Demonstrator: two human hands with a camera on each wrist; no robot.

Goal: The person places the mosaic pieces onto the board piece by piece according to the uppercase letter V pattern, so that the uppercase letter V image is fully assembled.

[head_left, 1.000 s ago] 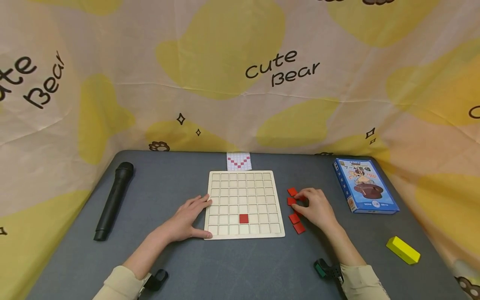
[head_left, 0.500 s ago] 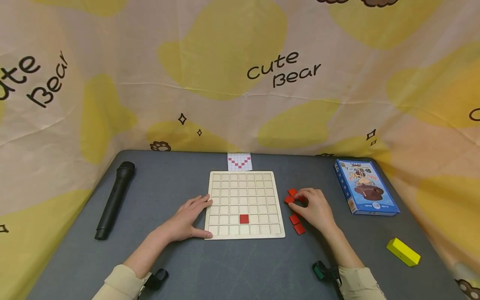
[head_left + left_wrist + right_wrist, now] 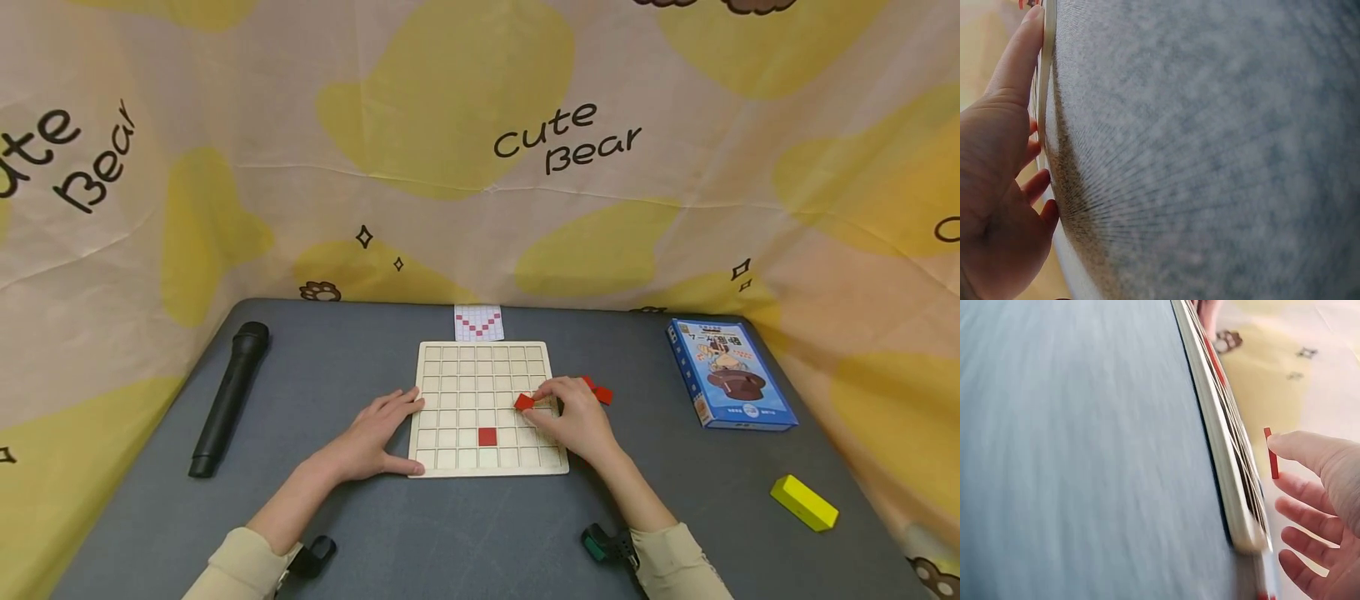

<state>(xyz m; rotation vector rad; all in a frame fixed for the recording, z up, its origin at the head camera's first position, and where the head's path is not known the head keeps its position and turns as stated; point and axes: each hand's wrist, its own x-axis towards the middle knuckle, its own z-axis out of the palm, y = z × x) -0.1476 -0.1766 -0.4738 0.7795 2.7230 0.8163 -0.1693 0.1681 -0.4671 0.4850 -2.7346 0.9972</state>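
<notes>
A pale square grid board (image 3: 450,400) lies in the middle of the grey table, and one red tile (image 3: 487,437) sits in a cell near its front. My left hand (image 3: 375,437) rests with extended fingers and thumb against the board's left edge. Over the board's right half, my right hand (image 3: 579,421) pinches another red square tile (image 3: 524,402) between thumb and index finger. Seen edge-on in the right wrist view, this tile (image 3: 1271,453) is held above the board. Several red tiles lie right of the board, partly hidden behind my right hand; one tile (image 3: 603,395) shows.
A small card (image 3: 478,323) with a pink V-shaped grid pattern lies behind the board. A black microphone (image 3: 228,400) lies at left. At right are a blue box (image 3: 731,375) and a yellow block (image 3: 805,502). A patterned cloth (image 3: 450,167) hangs behind the table.
My right hand has picked up a red tile from the group at right and carried it left over the board. The left hand stays at the board's edge.
</notes>
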